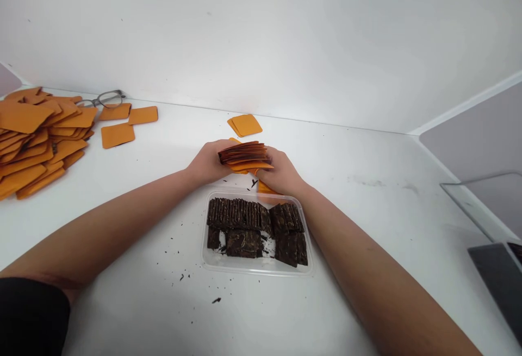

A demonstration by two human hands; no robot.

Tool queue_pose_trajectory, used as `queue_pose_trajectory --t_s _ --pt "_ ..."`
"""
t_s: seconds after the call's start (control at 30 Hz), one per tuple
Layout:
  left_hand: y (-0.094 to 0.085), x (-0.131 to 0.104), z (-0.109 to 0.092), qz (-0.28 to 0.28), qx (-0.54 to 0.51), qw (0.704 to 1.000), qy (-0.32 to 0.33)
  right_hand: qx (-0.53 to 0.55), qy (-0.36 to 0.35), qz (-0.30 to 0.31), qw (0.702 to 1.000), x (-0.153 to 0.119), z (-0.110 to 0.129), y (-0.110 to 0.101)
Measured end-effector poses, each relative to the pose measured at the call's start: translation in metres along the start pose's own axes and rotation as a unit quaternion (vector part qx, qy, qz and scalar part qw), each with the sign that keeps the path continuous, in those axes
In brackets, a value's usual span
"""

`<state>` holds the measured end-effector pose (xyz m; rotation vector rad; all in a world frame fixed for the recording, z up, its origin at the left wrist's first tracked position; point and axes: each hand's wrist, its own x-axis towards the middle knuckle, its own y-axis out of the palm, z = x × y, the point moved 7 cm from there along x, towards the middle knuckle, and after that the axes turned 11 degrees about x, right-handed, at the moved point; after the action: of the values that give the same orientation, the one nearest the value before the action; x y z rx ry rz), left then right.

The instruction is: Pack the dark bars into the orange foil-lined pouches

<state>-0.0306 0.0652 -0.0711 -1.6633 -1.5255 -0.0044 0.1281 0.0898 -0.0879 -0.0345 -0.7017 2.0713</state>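
Observation:
Between my two hands is a stack of orange paper packets (244, 155), its thin edges facing me. My left hand (210, 161) grips the stack's left side and my right hand (281, 171) wraps round its right side. Most of my fingertips are hidden behind the packets. Just below my hands stands a clear plastic container (255, 270) holding dark brown pressed squares (238, 213), a row on edge at the back and several lying nearer the front. Some orange packets (267, 190) lie under my right hand, behind the container.
A large heap of orange packets (36, 138) fills the left, with glasses (110, 99) behind it. Loose packets (118, 135) lie beside the heap, others (247, 125) near the wall. Dark crumbs (216, 300) dot the white table (134, 291). A dark panel (495, 277) stands at right.

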Motion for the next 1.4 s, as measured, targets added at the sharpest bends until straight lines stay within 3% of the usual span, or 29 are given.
queue_pose_trajectory --t_s 0.23,0.37,0.53,0.7,0.93,1.2,1.4 --pt "-0.015 -0.002 -0.010 -0.034 0.072 0.996 0.039 -0.052 -0.051 -0.040 0.997 0.000 0.009 -0.009" --pt "-0.015 0.001 0.000 -0.013 0.124 0.991 0.040 -0.080 -0.056 -0.036 0.995 0.000 0.010 -0.013" --pt "-0.023 0.007 0.016 -0.043 0.209 0.977 -0.014 -0.076 -0.043 -0.031 0.996 0.000 0.015 -0.009" --pt "-0.019 0.011 0.016 -0.032 0.257 0.966 -0.010 -0.110 -0.029 -0.016 0.993 0.002 0.013 -0.008" --pt "-0.011 0.013 0.012 -0.009 0.252 0.968 -0.011 -0.173 -0.030 -0.002 0.985 0.005 0.005 -0.006" --pt "-0.006 0.016 0.019 0.006 0.244 0.970 -0.003 -0.174 -0.046 -0.008 0.984 0.005 0.018 -0.006" --pt "-0.008 0.008 -0.001 0.001 0.183 0.983 0.008 -0.221 -0.030 0.048 0.974 0.006 0.021 0.004"
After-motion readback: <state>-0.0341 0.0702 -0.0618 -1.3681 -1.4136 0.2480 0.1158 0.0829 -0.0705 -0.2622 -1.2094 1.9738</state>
